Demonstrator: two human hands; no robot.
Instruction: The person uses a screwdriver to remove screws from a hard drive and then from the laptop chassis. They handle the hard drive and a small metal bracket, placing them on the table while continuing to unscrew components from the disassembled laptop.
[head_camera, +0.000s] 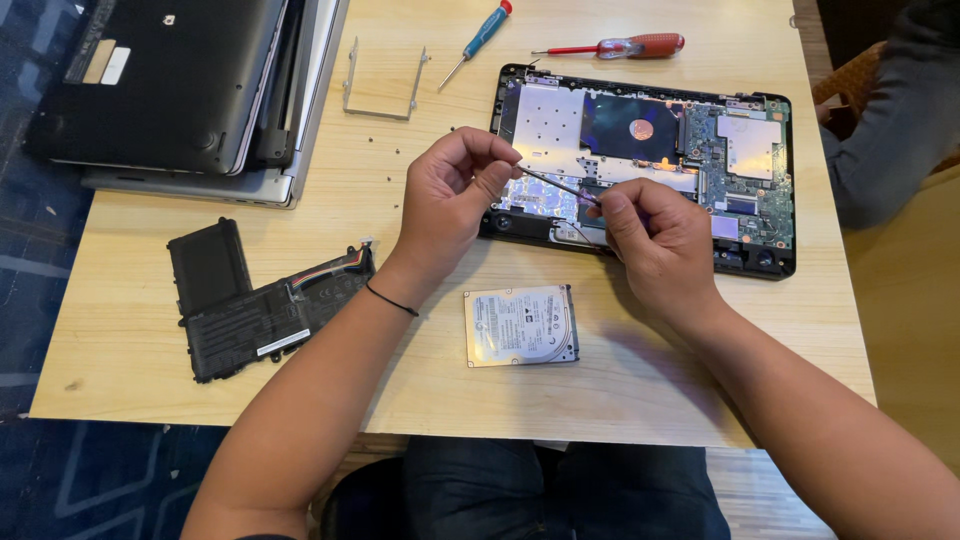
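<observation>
Your left hand (455, 195) is curled shut, thumb and forefinger pinching one end of a thin metal tool (556, 185), probably tweezers or a fine driver shaft, though it is too slim to tell. Your right hand (650, 235) grips the other end in a loose fist, knuckles up. Holding it from both ends seems meant to steady the tip over the delicate parts below.

Directly beneath and beyond both hands lies the opened laptop base (645, 160), its boards exposed and facing up so you can reach in. Just short of your right wrist, toward you, rests a removed hard drive (520, 325), set close by. Left of your left forearm lies the black battery pack (265, 300).

Farther out past your left hand sit a metal drive bracket (383, 85), a blue screwdriver (480, 40) and a red screwdriver (620, 46), within reach. Both forearms angle inward from the near table (130, 330) edge, wrists raised off it.
</observation>
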